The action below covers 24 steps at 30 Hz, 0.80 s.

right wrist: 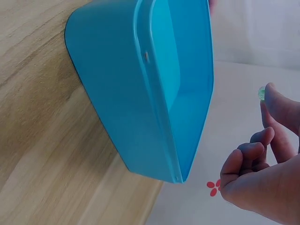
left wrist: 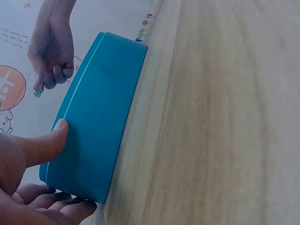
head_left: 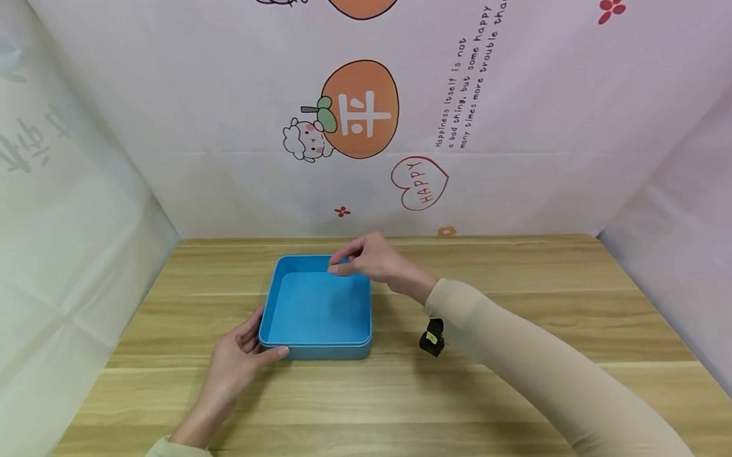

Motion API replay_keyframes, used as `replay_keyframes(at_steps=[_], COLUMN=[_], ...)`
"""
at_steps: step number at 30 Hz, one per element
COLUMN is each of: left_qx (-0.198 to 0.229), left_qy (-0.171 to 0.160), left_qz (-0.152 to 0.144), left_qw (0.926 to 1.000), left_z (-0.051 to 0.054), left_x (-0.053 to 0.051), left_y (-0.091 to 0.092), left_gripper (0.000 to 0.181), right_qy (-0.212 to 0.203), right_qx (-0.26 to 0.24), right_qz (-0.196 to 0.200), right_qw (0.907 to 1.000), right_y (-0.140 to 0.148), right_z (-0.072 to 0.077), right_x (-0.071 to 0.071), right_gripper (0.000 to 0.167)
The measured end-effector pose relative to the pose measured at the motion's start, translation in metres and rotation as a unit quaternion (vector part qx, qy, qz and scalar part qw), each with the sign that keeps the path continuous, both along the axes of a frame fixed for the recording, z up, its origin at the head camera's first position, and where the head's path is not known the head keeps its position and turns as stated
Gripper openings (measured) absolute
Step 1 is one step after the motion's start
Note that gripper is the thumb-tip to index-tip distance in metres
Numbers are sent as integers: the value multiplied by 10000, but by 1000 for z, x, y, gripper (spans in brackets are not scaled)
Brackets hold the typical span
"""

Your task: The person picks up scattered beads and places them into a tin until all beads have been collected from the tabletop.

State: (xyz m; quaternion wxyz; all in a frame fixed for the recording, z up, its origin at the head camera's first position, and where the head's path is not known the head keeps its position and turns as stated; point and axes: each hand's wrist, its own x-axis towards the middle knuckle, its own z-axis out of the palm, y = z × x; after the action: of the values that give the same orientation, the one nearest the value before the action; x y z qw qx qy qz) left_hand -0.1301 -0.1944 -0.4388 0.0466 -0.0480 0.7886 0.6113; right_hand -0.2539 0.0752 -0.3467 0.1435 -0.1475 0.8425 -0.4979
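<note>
A square, open-topped blue box [head_left: 317,307] rests on the wooden table, with no contents visible inside. Its near left corner is gripped by my left hand [head_left: 237,357], the thumb on the front wall and the fingers along the left side. Above the box's far right part, my right hand [head_left: 373,258] pinches a small clear green marble [right wrist: 261,93] between thumb and forefinger, its other fingers curled. In the left wrist view that green marble [left wrist: 38,93] shows at the right hand's fingertips. The head view hardly shows it.
Several coloured marbles [left wrist: 143,29] lie beyond the box in the left wrist view; the head view does not show them. Behind the wooden table [head_left: 469,400] hangs a white printed cloth [head_left: 229,112]. A black wrist device [head_left: 432,337] hangs below the right sleeve.
</note>
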Motion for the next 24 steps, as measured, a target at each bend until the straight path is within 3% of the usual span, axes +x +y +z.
replay_keyframes(at_steps=[24], left_qx=[-64], left_qy=[20], left_qz=[-85], left_qw=[9999], left_z=[0], left_x=[1], left_y=[0], left_gripper=[96], right_qy=[63], right_qx=[445], right_qz=[-16], right_qw=[9990], right_y=[-29], right_z=[-28], right_x=[-9], right_gripper=[8])
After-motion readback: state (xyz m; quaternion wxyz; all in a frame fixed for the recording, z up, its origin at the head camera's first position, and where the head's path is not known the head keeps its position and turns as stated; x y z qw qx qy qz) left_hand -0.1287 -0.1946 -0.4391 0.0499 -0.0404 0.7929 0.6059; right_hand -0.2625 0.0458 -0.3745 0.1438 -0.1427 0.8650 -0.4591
